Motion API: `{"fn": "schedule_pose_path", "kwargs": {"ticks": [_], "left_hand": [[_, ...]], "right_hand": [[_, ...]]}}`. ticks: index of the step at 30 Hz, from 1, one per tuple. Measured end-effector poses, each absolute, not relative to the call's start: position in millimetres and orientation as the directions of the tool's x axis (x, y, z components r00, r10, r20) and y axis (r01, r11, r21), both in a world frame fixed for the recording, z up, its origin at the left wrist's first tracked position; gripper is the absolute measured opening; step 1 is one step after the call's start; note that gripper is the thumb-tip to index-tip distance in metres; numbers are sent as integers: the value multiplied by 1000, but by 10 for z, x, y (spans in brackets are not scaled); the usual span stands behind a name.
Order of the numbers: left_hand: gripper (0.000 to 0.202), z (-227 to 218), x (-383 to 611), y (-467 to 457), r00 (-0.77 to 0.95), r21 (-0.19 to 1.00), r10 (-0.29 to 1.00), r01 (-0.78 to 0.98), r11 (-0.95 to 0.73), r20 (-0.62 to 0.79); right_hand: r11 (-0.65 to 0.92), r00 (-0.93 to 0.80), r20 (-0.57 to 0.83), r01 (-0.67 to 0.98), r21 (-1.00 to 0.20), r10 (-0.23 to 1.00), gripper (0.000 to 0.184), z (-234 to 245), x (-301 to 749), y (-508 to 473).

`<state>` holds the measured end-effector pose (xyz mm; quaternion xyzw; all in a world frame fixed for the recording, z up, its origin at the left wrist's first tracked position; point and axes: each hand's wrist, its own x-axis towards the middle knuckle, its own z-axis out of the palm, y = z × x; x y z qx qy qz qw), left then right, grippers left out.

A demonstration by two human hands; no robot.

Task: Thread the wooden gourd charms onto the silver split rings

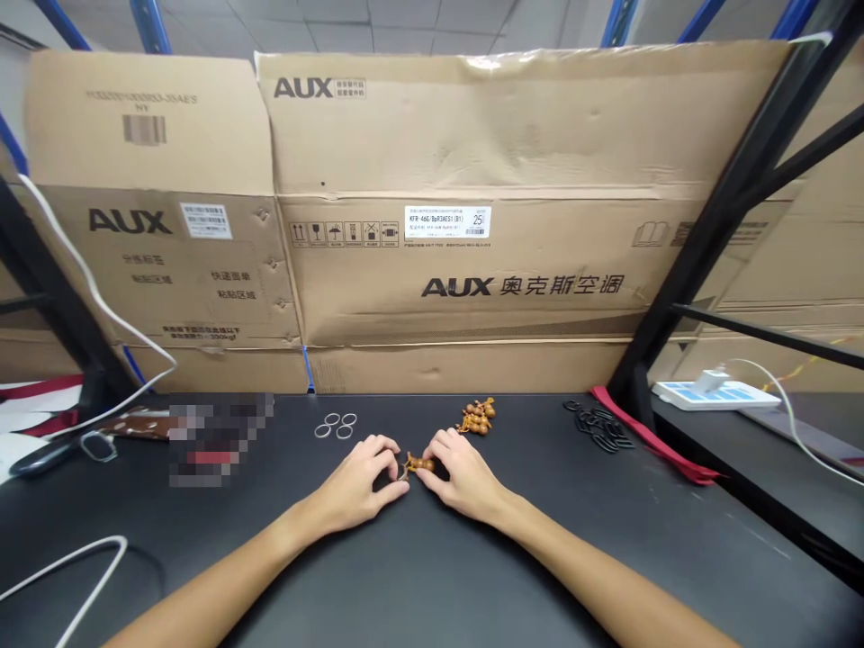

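Observation:
Both my hands rest on the black table (432,576) near its middle. A small brown wooden gourd charm (419,464) lies between them. My left hand (361,486) has its fingers curled and pinches the charm's left end, where a small metal fitting shows. My right hand (459,472) is closed on the charm's right end. Just behind my right hand lies a small pile of the same wooden gourds (476,417). Several silver metal rings (336,425) lie behind my left hand.
Large AUX cardboard boxes (472,225) wall off the table's far side. A heap of black rings (599,425) and a red strip (652,441) lie at the right by a black rack post (708,225). White cables (81,567) and a black tool lie at the left.

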<state>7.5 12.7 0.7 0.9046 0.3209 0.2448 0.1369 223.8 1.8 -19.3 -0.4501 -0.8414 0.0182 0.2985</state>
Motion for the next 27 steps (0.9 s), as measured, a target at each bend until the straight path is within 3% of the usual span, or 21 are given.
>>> {"fn": "schedule_pose_path", "kwargs": {"ticks": [3,7,15,22,27], "left_hand": [[20,-2,75,127,663,369,659,549,-750,355],[13,-32,73,146,673,345,644,545,-764,363],[13,-34,60,176,674,430,647,496,-754,357],[11,-53,65,159,652,382,657,536,-753,379],[15,-37,67,167,672,388,634,506,-770,383]], "right_hand": [[654,-482,476,689,-313,736,6,-170,2246,6],[698,-535,468,643,-313,703,6,-143,2229,-28],[561,-360,515,767,-311,778,7,-234,2263,64],[663,-493,477,685,-302,728,7,-161,2225,-11],[564,-370,507,767,-307,778,8,-189,2232,21]]}}
